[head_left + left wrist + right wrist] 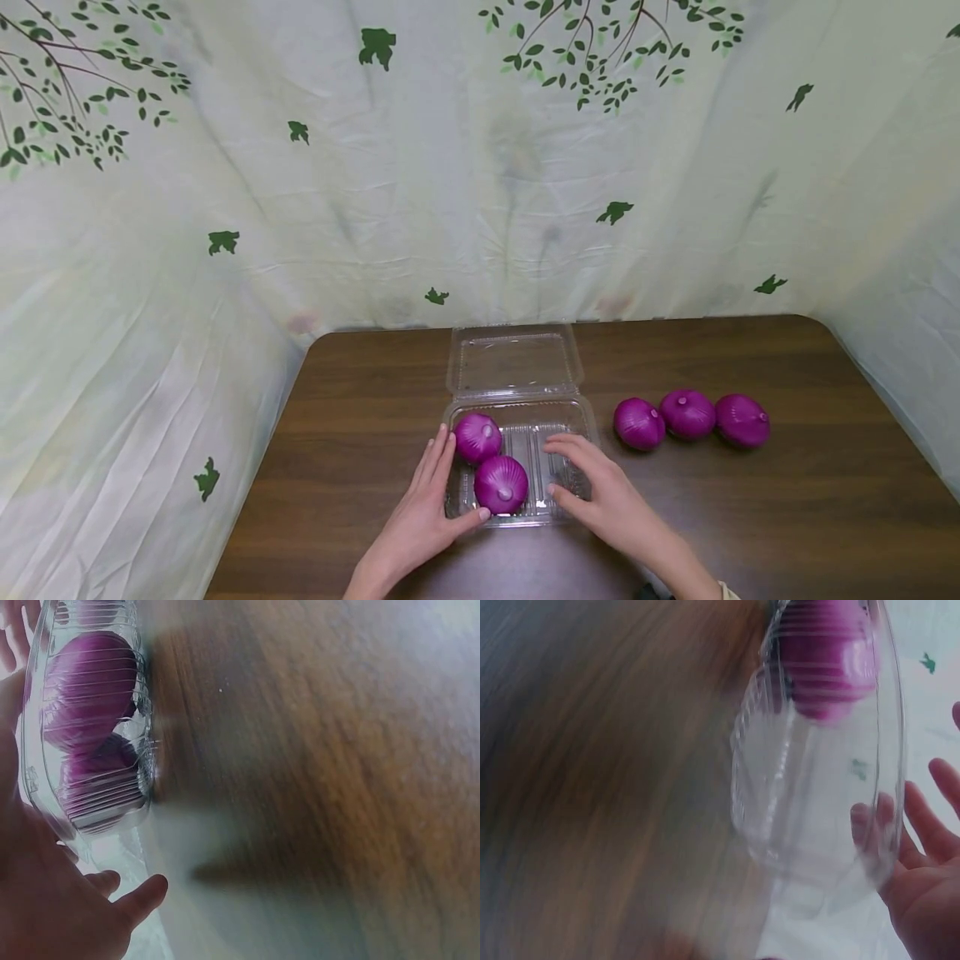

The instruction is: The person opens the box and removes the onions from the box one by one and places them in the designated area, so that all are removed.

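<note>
A clear plastic clamshell container [536, 518] lies on the table with its lid [513, 367] folded back. Two red onions, the rear one [477, 438] and the front one [501, 485], sit in its left half, also seen through the wall in the left wrist view. My left hand [423, 521] rests along the container's left side, fingers straight, thumb near the front onion. Over the right half, my right hand [611, 500] has its fingers loosely bent and apart, with nothing between them. In the right wrist view that hand [930, 892] is beside the container wall.
Three more red onions, the left [639, 423], middle [687, 414] and right [742, 420], stand in a row on the brown wooden table [787, 517], right of the container. A pale leaf-print curtain [480, 208] hangs behind the table and at its sides.
</note>
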`<state>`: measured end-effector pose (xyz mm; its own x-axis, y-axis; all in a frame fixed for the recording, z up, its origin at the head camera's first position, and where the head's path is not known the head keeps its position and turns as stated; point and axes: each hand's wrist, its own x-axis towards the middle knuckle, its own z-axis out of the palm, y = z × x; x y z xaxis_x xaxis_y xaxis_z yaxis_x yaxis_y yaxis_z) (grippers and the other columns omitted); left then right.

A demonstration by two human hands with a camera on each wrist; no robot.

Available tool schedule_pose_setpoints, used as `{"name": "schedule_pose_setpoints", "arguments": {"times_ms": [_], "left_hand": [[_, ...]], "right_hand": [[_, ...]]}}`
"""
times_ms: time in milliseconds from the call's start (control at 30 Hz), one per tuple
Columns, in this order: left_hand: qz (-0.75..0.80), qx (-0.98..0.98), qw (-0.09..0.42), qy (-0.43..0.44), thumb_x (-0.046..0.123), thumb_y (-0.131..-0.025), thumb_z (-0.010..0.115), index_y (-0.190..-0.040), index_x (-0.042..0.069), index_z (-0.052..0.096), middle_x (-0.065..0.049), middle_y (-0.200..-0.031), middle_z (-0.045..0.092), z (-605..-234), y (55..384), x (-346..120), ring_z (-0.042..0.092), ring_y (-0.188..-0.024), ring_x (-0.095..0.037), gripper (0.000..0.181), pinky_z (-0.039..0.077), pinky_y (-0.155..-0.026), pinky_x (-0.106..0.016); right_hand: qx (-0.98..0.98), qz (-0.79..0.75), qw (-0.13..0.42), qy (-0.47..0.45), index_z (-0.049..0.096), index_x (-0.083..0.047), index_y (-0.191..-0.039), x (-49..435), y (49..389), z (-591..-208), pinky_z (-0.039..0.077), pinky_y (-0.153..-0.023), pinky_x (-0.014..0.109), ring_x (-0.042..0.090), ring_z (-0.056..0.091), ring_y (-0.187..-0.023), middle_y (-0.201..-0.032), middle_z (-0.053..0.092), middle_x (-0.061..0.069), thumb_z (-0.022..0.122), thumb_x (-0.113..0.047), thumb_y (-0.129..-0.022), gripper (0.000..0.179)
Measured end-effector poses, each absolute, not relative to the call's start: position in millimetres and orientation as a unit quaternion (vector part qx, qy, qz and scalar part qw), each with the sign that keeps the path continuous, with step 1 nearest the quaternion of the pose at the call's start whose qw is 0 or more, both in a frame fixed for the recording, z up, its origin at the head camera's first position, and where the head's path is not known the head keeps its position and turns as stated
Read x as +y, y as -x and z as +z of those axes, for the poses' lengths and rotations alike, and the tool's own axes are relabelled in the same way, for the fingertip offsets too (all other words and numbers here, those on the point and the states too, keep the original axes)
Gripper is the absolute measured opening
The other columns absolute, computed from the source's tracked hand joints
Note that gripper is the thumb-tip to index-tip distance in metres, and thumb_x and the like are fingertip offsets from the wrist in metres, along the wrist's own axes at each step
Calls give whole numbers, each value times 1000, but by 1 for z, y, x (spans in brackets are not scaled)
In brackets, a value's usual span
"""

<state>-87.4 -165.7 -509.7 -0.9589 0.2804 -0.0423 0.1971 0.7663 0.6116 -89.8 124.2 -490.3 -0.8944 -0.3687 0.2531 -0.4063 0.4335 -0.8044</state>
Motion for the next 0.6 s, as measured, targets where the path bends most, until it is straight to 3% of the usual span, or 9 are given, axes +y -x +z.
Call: {"name": "schedule_pose_setpoints", "arguments": {"times_ms": [333, 600], "left_hand": [[316, 938, 61, -131, 71, -75, 68, -160, 20, 9, 6, -165, -2, -511, 88, -167, 5, -149, -30, 116, 29, -108, -60], [312, 939, 62, -131, 72, -75, 68, -160, 19, 9, 6, -165, -2, -511, 88, -166, 5, -149, -31, 116, 28, -108, -60]], "right_hand": [[-839, 501, -22, -213, 56, -27, -132, 100, 94, -492, 49, -95, 42, 18, 52, -123, -137, 50, -14, 75, -23, -88, 48], [-850, 489, -48, -190, 57, -17, -135, 86, 100, -495, 51, -90, 44, 22, 58, -114, -134, 54, -7, 73, -30, -90, 49]]}}
